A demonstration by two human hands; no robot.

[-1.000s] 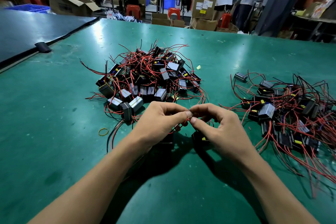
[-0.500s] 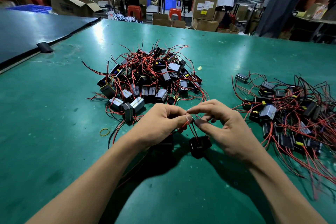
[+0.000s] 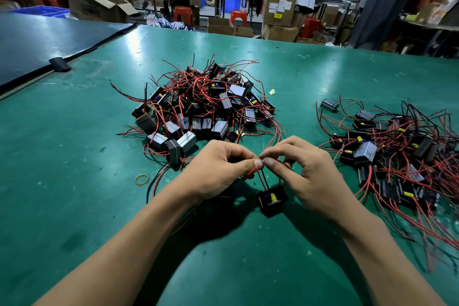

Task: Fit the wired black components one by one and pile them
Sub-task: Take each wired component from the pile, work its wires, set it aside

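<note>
A small black component (image 3: 272, 200) with a yellow tab hangs by its red and black wires just above the green table (image 3: 74, 181). My left hand (image 3: 218, 169) and my right hand (image 3: 305, 169) meet fingertip to fingertip above it, both pinching the wire ends. A big pile of wired black components (image 3: 203, 109) lies behind my hands. A second, flatter pile of components (image 3: 397, 151) spreads at the right.
A yellow rubber band (image 3: 142, 179) lies left of my left wrist. A dark mat (image 3: 37, 42) covers the far left of the table, with a black clip (image 3: 59, 64) at its edge. Cardboard boxes, red stools and people stand beyond the far edge.
The component, hidden under my right hand a second ago, now hangs in plain view below my fingertips. Both hands have stayed together, pinching the wires.
</note>
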